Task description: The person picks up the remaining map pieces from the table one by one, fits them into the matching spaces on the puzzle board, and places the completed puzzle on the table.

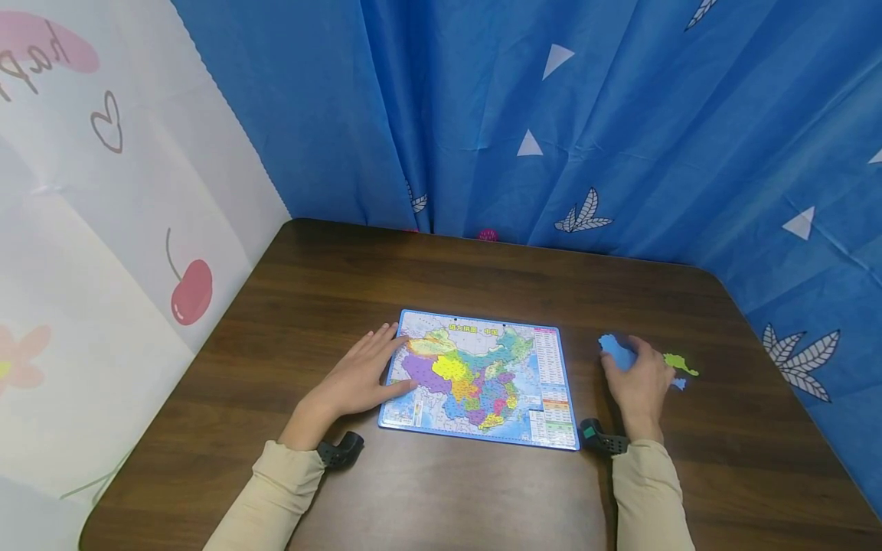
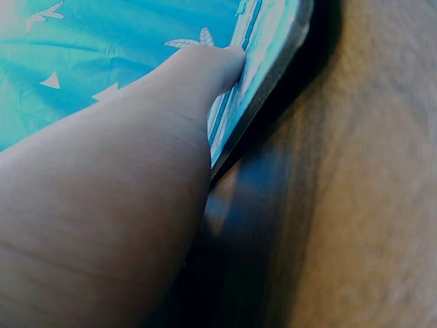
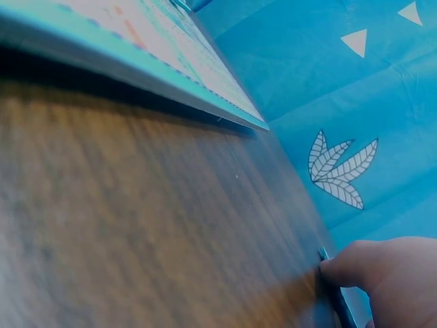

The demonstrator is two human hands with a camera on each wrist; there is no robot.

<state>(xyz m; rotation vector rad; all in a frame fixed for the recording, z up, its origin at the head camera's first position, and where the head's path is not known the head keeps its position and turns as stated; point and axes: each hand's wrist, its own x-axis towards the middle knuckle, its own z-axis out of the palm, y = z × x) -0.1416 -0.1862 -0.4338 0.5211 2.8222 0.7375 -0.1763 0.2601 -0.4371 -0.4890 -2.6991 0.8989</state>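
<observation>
Sleeves (image 1: 651, 493) are lying nearest; I'm seeing the right hand (image 1: 639, 386) pinching the blue piece (image 1: 615, 352), right of the map board (image 1: 548, 360); left hand (image 1: 354, 376), unclenched, is resting on its left edge.

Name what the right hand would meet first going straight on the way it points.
Past the blue piece the right hand holds, probably the blue curtain beyond the table, though depth is unclear.

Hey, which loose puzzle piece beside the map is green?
The tailed piece, just right of the right hand; the large piece that hand holds and the small piece nearby are blue.
</observation>
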